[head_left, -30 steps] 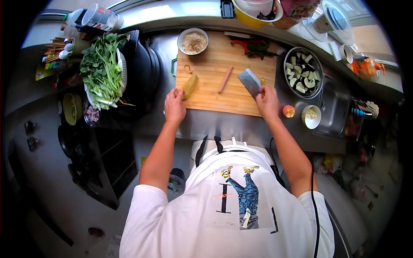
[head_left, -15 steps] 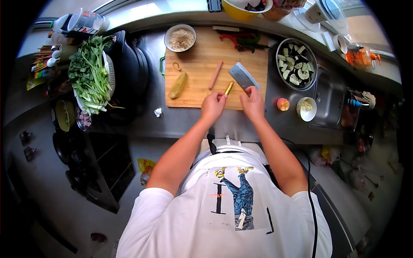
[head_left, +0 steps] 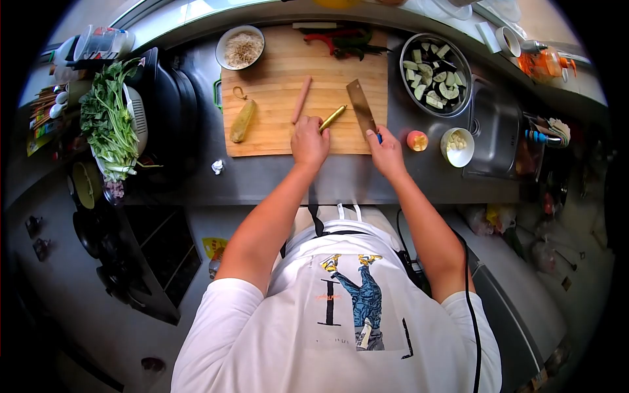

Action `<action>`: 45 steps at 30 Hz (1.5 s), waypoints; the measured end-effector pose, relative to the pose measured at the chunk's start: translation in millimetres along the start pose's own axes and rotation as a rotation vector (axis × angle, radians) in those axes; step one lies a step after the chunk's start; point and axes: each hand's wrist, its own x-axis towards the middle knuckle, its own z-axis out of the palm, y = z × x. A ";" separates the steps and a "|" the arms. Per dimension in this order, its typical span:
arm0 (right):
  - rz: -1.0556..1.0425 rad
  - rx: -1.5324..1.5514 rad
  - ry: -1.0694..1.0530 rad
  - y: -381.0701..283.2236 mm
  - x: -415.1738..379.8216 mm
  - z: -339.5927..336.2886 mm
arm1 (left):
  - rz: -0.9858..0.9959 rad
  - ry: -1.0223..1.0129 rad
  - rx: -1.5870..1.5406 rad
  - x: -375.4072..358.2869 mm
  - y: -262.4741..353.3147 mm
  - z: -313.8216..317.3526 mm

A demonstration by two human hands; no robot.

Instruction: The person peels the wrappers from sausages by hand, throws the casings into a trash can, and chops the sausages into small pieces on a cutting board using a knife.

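My left hand (head_left: 309, 141) is closed on the lower end of what looks like a sausage in a shiny gold wrapper (head_left: 335, 116), held slanted over the wooden cutting board (head_left: 278, 85). A bare pink sausage (head_left: 301, 99) lies on the board just beyond those fingers. My right hand (head_left: 386, 152) grips the blue handle of a cleaver (head_left: 360, 105). Its blade points away from me over the board's right side, apart from the gold sausage. Farther left on the board rests a yellowish, elongated piece with a looped stem or string (head_left: 242, 122).
Red and green peppers (head_left: 350, 43) lie at the board's back, near a bowl of pale shreds (head_left: 241, 48). To the right are a bowl of cut eggplant (head_left: 435, 75), a bitten-looking fruit (head_left: 417, 140), a small white bowl (head_left: 457, 147) and the sink (head_left: 499, 124). Leafy greens (head_left: 111, 121) fill a basket left.
The cleaver has swung from lying slanted and flat to a steeper, more edge-on angle. My hands have moved slightly apart, and the whole view has shifted.
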 end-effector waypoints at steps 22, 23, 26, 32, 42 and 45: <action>-0.175 -0.220 -0.125 -1.0 -15.3 -6.4 | 0.399 0.042 0.067 27.9 -5.3 12.1; -0.152 -0.308 -0.155 0.3 -16.2 -3.9 | 0.420 0.044 0.058 27.7 -7.6 14.2; -0.259 -0.343 -0.085 1.0 -23.1 8.1 | 0.456 0.053 0.042 27.6 -11.4 17.8; -0.111 -0.416 -0.184 -30.7 -25.6 13.1 | 0.467 0.036 0.039 27.8 -14.8 20.0; -0.101 -0.369 -0.185 -38.4 -10.6 29.0 | 0.457 0.012 0.065 26.5 -12.9 22.0; -0.112 -0.366 -0.175 -30.4 -4.6 35.8 | 0.467 0.025 0.075 26.3 -13.2 23.1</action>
